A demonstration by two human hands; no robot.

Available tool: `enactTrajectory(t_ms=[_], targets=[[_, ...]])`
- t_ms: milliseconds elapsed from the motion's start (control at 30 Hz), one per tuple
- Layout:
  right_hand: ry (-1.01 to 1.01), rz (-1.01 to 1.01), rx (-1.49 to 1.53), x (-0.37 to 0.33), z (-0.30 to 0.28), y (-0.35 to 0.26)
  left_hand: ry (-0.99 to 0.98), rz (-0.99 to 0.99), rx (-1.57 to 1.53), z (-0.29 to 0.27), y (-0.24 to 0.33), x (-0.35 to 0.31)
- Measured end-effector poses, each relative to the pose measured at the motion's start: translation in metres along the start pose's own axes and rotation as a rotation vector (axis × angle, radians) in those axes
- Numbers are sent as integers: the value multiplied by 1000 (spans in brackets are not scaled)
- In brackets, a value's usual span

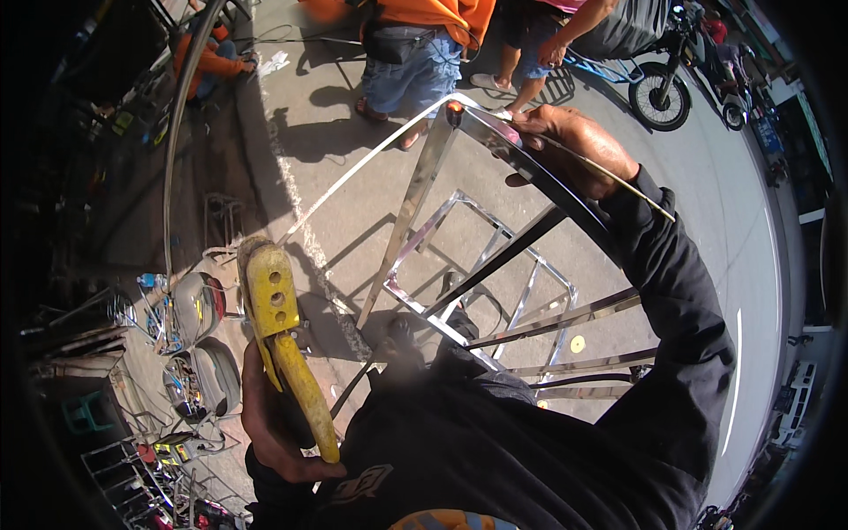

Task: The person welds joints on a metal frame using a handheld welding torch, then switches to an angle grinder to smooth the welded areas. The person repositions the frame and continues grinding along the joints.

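My left hand grips a worn yellow welding electrode holder. From its jaw a pale welding electrode slants up to the top corner of a shiny metal frame. At that corner a small spot glows orange. My right hand is closed at the frame's top bar, just right of the glow, with a thin rod held in its fingers. The rod's near end runs back over my dark sleeve. Several flat bars of the frame fan out below my right arm.
Two people stand on the pavement ahead; another crouches at the far left. A motorcycle is parked at the upper right. Tools in open containers lie at the left. A cable hangs down the left side. A road runs along the right.
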State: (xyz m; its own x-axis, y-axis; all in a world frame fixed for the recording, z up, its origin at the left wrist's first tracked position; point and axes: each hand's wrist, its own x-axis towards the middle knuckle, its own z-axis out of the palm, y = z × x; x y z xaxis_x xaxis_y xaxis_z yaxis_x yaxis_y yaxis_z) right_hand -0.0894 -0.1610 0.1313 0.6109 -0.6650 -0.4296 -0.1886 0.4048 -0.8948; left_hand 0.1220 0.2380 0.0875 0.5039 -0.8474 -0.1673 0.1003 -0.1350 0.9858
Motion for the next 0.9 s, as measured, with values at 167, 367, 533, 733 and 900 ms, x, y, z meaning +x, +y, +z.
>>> enactTrajectory(t_ms=[167,367,533,733,900], targets=[[2,3,-49,5,-4,1,-8,-40,-76,8,5,2],[-36,-16,-78,11,-9,4,-21,-59,-120,15,7,6],[-55,-25,-70,11,-10,4,-38,-58,-124,17,7,12],[-41,-24,-50,8,-7,3,-52,-64,-110,17,10,15],[11,-42,-53,5,-3,3,-32,-58,-137,19,10,14]])
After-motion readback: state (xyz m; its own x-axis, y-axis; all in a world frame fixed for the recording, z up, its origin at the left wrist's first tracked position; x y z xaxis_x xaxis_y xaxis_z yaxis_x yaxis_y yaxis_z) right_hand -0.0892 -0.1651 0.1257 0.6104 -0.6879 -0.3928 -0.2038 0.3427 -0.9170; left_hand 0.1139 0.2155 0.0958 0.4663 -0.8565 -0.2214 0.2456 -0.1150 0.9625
